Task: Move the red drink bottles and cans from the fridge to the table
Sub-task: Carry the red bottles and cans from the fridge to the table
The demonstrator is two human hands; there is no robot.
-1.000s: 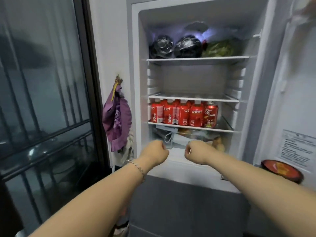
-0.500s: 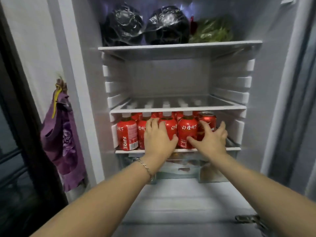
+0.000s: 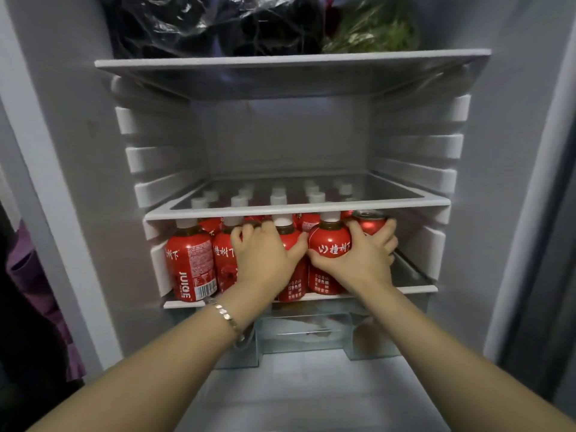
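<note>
Several red juice bottles with white caps stand in rows on the fridge's lower shelf (image 3: 405, 288), under a glass shelf (image 3: 311, 209). The leftmost bottle (image 3: 190, 263) and its neighbour (image 3: 223, 260) stand untouched. My left hand (image 3: 265, 254) wraps the third front bottle (image 3: 291, 286) near its shoulder. My right hand (image 3: 364, 261) grips the fourth front bottle (image 3: 330, 243), thumb on its left side, and its fingers reach over the red can (image 3: 371, 225) at the row's right end. More bottles behind show only as caps.
Black plastic bags (image 3: 193, 23) and leafy greens (image 3: 374, 29) sit on the top shelf. A clear crisper drawer (image 3: 305, 335) lies just below the bottles. A purple cloth (image 3: 28, 275) hangs left of the fridge. The middle shelf space holds nothing.
The view has come closer to the shelf. Both hands, spread on the front bottles half a second ago, have closed around them; the right fingers have reached further over the can.
</note>
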